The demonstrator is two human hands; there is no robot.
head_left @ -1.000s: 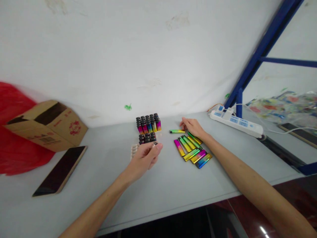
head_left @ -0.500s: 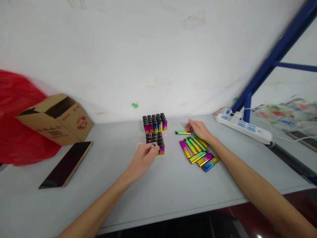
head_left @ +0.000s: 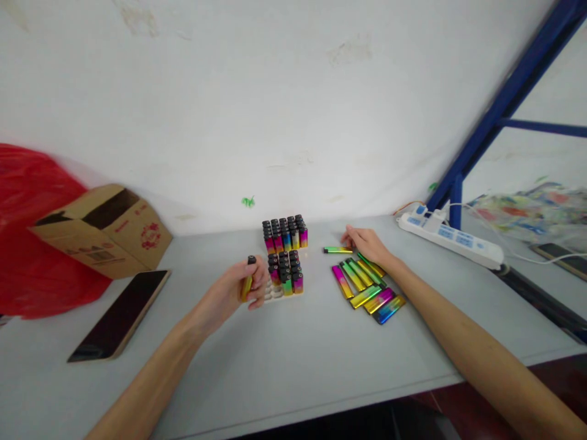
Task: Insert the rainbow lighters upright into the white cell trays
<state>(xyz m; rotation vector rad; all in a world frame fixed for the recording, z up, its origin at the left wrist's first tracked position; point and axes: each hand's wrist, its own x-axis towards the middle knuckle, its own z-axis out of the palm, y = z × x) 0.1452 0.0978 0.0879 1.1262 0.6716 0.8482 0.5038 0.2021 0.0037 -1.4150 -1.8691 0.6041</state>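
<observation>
Closest to the camera is the front part of the grey tabletop (head_left: 293,366). Off to the left there's a phone (head_left: 121,315) lying flat, screen up.

The left hand (head_left: 235,286) is up at roughly the middle, fingers curled closed around a yellow lighter (head_left: 246,287), black top pointing up and a bit of tilt to it. Just beside that hand is a white tray (head_left: 275,293) with some round holes showing on its left side, plus a bunch of standing lighters (head_left: 287,269), the front ones green and pink.

Over on the right, a loose pile of lighters (head_left: 365,296) lies flat, shiny green, yellow, magenta and blue, some overlapping. Just past the pile, the right hand (head_left: 369,244) is down low with its fingers loosely bent. Its fingertips are right by a lone green-and-yellow lighter (head_left: 338,250), but honestly can't tell if they're touching it or have hold of anything.

Behind the tray, another tight block of upright lighters (head_left: 285,235) stands near the wall (head_left: 275,110). Back left is an open cardboard box (head_left: 131,235) with a red bag (head_left: 36,244) beside it; back right, a white power strip (head_left: 452,239) near a blue frame (head_left: 495,110).
</observation>
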